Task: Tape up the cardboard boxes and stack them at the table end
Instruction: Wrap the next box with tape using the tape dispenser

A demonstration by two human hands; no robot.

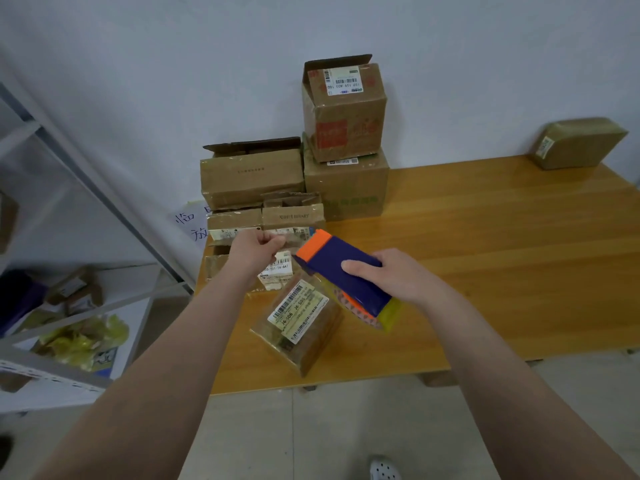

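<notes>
While the tape dispenser (346,278) is clamped in the right grip (391,275) just above the small box (298,327) on the worktop (485,254), taping is under way. The tape end (281,242) seems pinched in the left grip (256,252); a strip pressed along the seam is called for next.

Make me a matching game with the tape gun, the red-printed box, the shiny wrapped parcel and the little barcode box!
Things:
1 tape gun
2 red-printed box
3 wrapped parcel
4 barcode box

Places:
A far right corner of the table
B on top of the green-printed box
C in the right hand
D nearest the table's front edge

Pairs: 1-C, 2-B, 3-A, 4-D
</notes>
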